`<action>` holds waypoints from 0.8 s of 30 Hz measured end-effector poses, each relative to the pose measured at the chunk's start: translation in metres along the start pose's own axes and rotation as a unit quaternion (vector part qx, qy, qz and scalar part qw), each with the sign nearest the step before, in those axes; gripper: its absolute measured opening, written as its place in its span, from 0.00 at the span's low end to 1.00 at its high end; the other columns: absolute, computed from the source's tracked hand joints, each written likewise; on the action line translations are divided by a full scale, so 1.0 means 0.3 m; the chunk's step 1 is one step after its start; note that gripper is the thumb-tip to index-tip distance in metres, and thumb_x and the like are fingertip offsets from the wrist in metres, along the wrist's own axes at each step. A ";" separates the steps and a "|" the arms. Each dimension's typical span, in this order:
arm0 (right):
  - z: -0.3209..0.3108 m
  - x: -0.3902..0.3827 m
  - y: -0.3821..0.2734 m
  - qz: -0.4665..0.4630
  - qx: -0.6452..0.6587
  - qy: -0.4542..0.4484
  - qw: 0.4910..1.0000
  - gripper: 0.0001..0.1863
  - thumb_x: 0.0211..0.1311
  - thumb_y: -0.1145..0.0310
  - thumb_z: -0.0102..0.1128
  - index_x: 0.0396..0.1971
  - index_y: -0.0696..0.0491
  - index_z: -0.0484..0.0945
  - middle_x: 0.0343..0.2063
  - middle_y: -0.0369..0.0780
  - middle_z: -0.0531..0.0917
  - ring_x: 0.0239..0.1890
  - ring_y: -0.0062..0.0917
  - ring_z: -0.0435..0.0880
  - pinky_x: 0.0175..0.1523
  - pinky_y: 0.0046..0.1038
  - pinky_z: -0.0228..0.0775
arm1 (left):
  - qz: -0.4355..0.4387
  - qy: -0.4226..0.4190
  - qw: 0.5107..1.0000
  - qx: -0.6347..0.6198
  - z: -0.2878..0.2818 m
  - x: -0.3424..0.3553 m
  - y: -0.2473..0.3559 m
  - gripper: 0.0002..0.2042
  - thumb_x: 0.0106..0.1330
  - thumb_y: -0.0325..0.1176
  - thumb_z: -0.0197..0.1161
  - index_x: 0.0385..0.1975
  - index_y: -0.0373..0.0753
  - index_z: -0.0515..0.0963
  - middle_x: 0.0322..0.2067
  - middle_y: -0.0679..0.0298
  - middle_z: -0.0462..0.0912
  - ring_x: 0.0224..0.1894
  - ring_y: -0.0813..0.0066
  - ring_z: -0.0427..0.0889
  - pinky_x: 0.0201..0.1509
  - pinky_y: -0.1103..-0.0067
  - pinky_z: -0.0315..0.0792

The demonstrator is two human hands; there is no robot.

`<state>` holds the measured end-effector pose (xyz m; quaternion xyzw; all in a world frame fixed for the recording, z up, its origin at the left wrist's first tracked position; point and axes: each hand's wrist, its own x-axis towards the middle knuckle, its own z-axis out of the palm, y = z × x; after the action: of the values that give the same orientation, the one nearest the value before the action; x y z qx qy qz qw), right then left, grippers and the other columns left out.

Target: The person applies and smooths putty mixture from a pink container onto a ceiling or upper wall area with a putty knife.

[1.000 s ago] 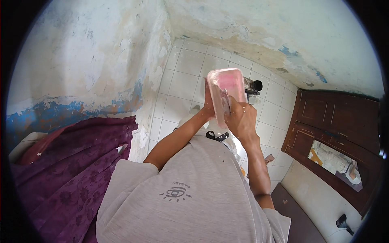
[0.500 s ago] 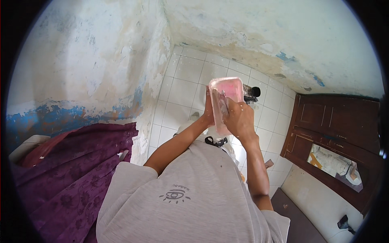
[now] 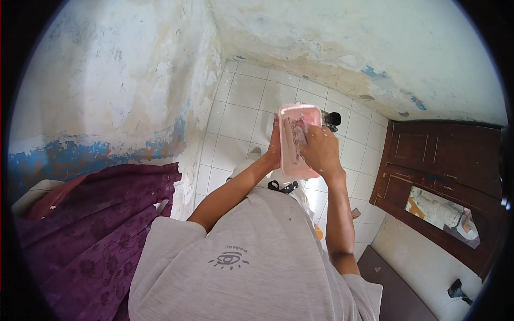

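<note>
In front of my body I hold a pink rectangular plastic tub (image 3: 301,172), its inside smeared with whitish paste. My left hand (image 3: 275,144) is closed along the tub's left side, its fingers partly hidden behind the wall. My right hand (image 3: 322,152), flecked with white, is over the tub's right side. Its closed fingers grip a flat scraper (image 3: 301,135) that reaches down into the tub. The hand hides the scraper's handle, and paste covers much of its blade.
Peeling walls (image 3: 134,69) meet in a corner ahead, above a white tiled floor (image 3: 241,91). A dark cylindrical object (image 3: 334,118) shows beyond the tub. A brown wooden cabinet (image 3: 417,147) stands at right, and a purple patterned cloth (image 3: 101,230) hangs at left.
My right hand has shifted slightly right and up over the tub, moving the scraper within it. The tub has tilted a little, showing more of its inside. My left hand keeps its hold.
</note>
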<state>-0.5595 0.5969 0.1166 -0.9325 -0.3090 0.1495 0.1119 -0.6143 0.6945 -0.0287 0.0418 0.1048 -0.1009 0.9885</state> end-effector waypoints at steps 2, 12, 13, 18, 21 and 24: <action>0.004 -0.011 0.006 0.028 0.045 0.068 0.996 0.08 0.45 0.73 0.61 0.26 0.62 0.78 0.26 0.53 0.82 0.34 0.50 0.82 0.40 0.47 0.75 | 0.012 0.001 1.000 0.005 0.000 -0.004 -0.001 0.40 0.66 0.73 0.37 0.68 0.50 0.63 0.62 0.59 0.71 0.63 0.61 0.73 0.69 0.60 0.67; 0.037 -0.021 -0.014 -0.014 0.076 0.031 0.997 0.09 0.46 0.71 0.63 0.28 0.60 0.78 0.26 0.52 0.82 0.33 0.50 0.82 0.40 0.46 0.75 | -0.002 -0.031 0.999 0.007 0.007 -0.007 -0.009 0.38 0.69 0.70 0.35 0.69 0.48 0.62 0.62 0.58 0.72 0.63 0.60 0.73 0.69 0.60 0.67; 0.034 -0.018 -0.015 -0.001 0.061 0.023 0.998 0.10 0.46 0.71 0.63 0.28 0.60 0.78 0.26 0.53 0.82 0.33 0.50 0.82 0.40 0.46 0.75 | -0.009 -0.015 1.000 -0.002 0.008 -0.005 -0.009 0.38 0.70 0.69 0.35 0.69 0.47 0.62 0.62 0.58 0.71 0.63 0.61 0.73 0.70 0.61 0.67; 0.015 -0.019 -0.023 0.039 0.074 0.033 0.996 0.10 0.46 0.71 0.63 0.28 0.60 0.79 0.26 0.55 0.82 0.33 0.51 0.82 0.41 0.46 0.75 | 0.001 -0.001 1.000 0.020 0.016 0.004 -0.015 0.37 0.70 0.68 0.35 0.69 0.48 0.62 0.63 0.58 0.71 0.64 0.61 0.72 0.70 0.61 0.66; 0.009 -0.010 -0.030 0.055 0.072 0.041 0.995 0.09 0.46 0.72 0.62 0.28 0.60 0.79 0.26 0.55 0.82 0.33 0.51 0.82 0.41 0.47 0.75 | 0.005 -0.009 1.000 -0.003 0.025 0.014 -0.013 0.37 0.71 0.68 0.35 0.69 0.48 0.61 0.64 0.59 0.70 0.65 0.61 0.71 0.71 0.61 0.65; 0.014 -0.003 -0.035 0.064 0.086 0.036 0.994 0.09 0.46 0.72 0.62 0.27 0.61 0.78 0.27 0.55 0.82 0.34 0.52 0.82 0.41 0.47 0.75 | 0.012 -0.017 1.000 -0.022 0.026 0.016 -0.009 0.35 0.71 0.67 0.35 0.69 0.48 0.61 0.64 0.59 0.69 0.66 0.60 0.70 0.72 0.61 0.64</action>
<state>-0.5674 0.6053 0.1160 -0.9421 -0.2304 0.1488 0.1931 -0.6087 0.6903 -0.0224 0.0193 0.0894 -0.0871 0.9920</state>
